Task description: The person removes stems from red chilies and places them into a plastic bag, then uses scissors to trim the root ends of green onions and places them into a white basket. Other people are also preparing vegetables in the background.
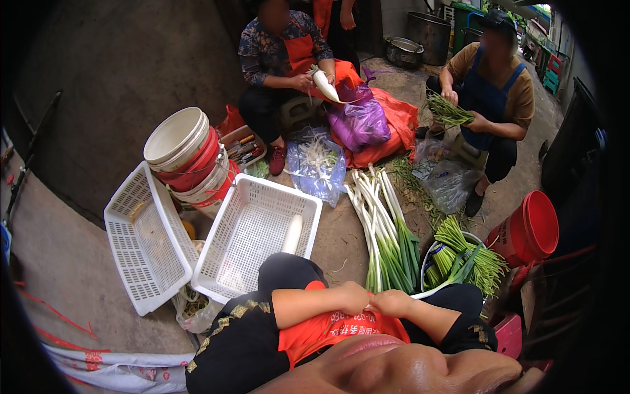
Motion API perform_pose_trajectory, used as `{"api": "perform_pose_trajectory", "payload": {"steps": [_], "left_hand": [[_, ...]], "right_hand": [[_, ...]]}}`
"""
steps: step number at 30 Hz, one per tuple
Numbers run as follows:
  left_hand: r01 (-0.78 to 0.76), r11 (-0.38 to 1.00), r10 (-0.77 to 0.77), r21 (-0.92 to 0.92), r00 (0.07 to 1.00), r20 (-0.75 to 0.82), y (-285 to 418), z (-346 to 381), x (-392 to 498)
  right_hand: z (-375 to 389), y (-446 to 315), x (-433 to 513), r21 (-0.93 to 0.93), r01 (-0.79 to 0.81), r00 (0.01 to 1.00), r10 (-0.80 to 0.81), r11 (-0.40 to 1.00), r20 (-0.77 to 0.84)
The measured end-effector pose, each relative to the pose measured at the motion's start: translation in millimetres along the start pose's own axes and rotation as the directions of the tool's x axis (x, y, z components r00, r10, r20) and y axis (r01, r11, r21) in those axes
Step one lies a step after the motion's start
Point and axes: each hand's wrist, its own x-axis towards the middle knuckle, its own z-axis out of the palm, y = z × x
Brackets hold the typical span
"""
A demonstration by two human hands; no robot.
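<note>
My left hand [350,297] and my right hand [393,302] meet in front of the red apron [339,327], over my lap. A leek [445,283] reaches from beside the hand on the picture's right, its green leaves lying over a basin of bundled green stalks [465,246]. The fingers are curled around the leek's pale end, though their grip is partly hidden. Several long leeks [384,226] lie on the ground ahead. A white perforated plastic basket [275,189], holding one white radish [294,234], stands to the left.
A second white basket [147,236] leans by stacked buckets [177,143]. A person [288,54] opposite holds a white radish [325,86]; another person [497,93] holds green stalks [449,111]. Peelings lie on a plastic sheet [317,162]. A red bucket [524,229] stands at right.
</note>
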Motion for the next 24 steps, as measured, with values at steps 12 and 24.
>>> {"api": "perform_pose_trajectory", "payload": {"steps": [12, 24], "left_hand": [[0.152, 0.987, -0.159, -0.045, 0.938, -0.307, -48.2, 8.6, 22.5], [0.029, 0.997, -0.041, -0.078, 0.986, -0.163, -44.7, 19.0, 29.9]], "right_hand": [[-14.1, 2.5, -5.8, -0.173, 0.024, 0.931, -0.085, 0.985, -0.355], [-13.8, -0.3, -7.3, -0.183, 0.054, 0.793, -0.153, 0.982, -0.589]]}}
